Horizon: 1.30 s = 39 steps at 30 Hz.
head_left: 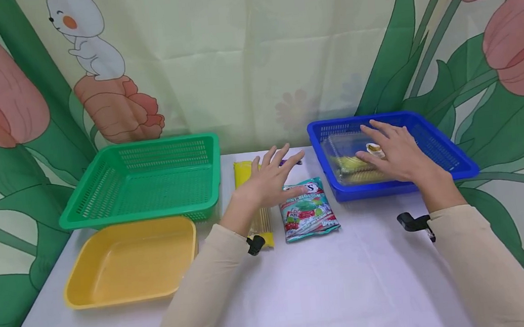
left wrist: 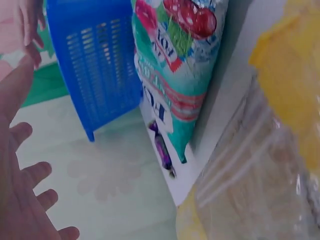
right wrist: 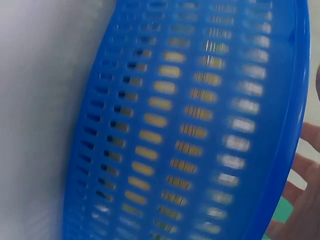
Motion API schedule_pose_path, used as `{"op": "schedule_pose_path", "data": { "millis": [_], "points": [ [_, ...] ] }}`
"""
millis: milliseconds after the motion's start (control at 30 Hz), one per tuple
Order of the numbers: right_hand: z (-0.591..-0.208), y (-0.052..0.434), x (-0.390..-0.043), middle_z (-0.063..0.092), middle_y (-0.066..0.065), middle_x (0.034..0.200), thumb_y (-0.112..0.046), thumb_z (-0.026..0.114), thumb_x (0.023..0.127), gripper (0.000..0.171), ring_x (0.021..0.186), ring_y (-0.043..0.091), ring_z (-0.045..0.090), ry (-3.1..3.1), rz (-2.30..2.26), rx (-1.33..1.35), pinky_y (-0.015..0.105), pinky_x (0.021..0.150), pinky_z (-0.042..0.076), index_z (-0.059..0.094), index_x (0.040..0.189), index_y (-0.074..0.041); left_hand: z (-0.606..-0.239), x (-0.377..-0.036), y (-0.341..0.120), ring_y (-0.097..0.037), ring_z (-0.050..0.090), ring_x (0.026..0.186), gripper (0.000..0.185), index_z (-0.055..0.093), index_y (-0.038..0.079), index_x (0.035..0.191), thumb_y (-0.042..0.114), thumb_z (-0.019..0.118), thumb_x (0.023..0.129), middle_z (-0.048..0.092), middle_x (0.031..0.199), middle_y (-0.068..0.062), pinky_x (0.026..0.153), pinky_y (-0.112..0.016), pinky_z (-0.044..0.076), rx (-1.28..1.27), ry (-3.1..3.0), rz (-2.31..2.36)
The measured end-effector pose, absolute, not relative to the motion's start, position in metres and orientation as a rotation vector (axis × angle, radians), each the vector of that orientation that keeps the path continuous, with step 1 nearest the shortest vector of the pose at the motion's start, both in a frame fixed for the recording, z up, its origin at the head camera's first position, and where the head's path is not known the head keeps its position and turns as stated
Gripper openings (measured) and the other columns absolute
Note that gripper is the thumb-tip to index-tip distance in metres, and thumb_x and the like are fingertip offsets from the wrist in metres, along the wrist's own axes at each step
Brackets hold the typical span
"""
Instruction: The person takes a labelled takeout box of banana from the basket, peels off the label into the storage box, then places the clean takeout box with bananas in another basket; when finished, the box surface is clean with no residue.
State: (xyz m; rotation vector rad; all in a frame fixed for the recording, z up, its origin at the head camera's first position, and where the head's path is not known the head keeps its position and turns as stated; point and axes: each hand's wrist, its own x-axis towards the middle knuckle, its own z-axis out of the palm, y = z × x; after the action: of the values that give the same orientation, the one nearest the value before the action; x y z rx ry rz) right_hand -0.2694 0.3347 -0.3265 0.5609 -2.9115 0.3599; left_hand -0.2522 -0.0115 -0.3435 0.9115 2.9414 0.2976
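My left hand (head_left: 270,182) hovers with spread fingers above a yellow-ended clear packet (head_left: 260,223) and a teal candy bag (head_left: 308,212), holding nothing. Behind its fingers, a small purple wrapped candy (left wrist: 161,149) lies on the table, plain in the left wrist view. My right hand (head_left: 395,150) is stretched out over the blue basket (head_left: 351,192), fingers apart. Beneath it, inside that basket, sits a clear plastic box (head_left: 344,145) with yellowish contents and a label; I cannot tell whether the fingers touch it.
A green basket (head_left: 156,216) stands at the back left. In front of it is a yellow tray (head_left: 132,264), close to the left forearm. A printed cloth (head_left: 256,83) hangs behind the white table (head_left: 325,291).
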Motion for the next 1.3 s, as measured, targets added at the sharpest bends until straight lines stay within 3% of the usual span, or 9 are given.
{"op": "schedule_pose_path", "data": {
  "millis": [233, 467, 733, 967, 1300],
  "points": [
    [-0.332, 0.358, -0.274, 0.015, 0.024, 0.168, -0.043, 0.056, 0.105, 0.075, 0.151, 0.057, 0.008, -2.916, 0.637, 0.534, 0.080, 0.113, 0.008, 0.024, 0.164, -0.011, -0.349, -0.253, 0.007, -0.033, 0.001, 0.159, 0.089, 0.011, 0.037, 0.165, 0.070, 0.053, 0.095, -0.006, 0.174, -0.003, 0.123, -0.065, 0.015, 1.015, 2.867, 0.469],
    [-0.340, 0.370, -0.278, 0.016, 0.028, 0.166, -0.042, 0.054, 0.106, 0.073, 0.151, 0.056, 0.009, -2.908, 0.744, 0.518, 0.078, 0.113, 0.012, 0.023, 0.164, -0.010, -0.359, -0.256, 0.015, -0.031, 0.002, 0.159, 0.089, 0.010, 0.043, 0.164, 0.071, 0.057, 0.093, -0.013, 0.173, 0.002, 0.120, -0.068, 0.019, 0.987, 2.806, 0.620],
    [-0.345, 0.395, -0.280, 0.008, 0.029, 0.168, -0.039, 0.052, 0.106, 0.077, 0.154, 0.053, 0.002, -2.924, 0.851, 0.427, 0.081, 0.112, 0.009, 0.013, 0.166, -0.012, -0.368, -0.266, 0.037, -0.030, 0.005, 0.159, 0.092, 0.014, 0.044, 0.163, 0.075, 0.059, 0.089, -0.004, 0.173, -0.001, 0.121, -0.067, 0.021, 1.061, 2.731, 0.706],
    [-0.351, 0.409, -0.284, 0.005, 0.030, 0.167, -0.042, 0.050, 0.106, 0.079, 0.149, 0.058, 0.012, -2.934, 0.911, 0.334, 0.082, 0.108, 0.016, 0.009, 0.166, -0.011, -0.373, -0.269, 0.051, -0.029, 0.001, 0.160, 0.092, 0.015, 0.049, 0.161, 0.074, 0.063, 0.087, -0.013, 0.173, 0.005, 0.119, -0.069, 0.021, 1.032, 2.699, 0.758],
    [-0.350, 0.422, -0.290, -0.001, 0.033, 0.166, -0.051, 0.044, 0.106, 0.083, 0.145, 0.062, 0.014, -3.060, 0.893, 0.249, 0.084, 0.103, 0.021, 0.005, 0.166, -0.009, -0.380, -0.273, 0.061, -0.036, 0.012, 0.157, 0.083, 0.027, 0.043, 0.159, 0.072, 0.061, 0.089, 0.000, 0.173, 0.001, 0.118, -0.069, 0.024, 0.955, 2.668, 0.888]
  ]
}}
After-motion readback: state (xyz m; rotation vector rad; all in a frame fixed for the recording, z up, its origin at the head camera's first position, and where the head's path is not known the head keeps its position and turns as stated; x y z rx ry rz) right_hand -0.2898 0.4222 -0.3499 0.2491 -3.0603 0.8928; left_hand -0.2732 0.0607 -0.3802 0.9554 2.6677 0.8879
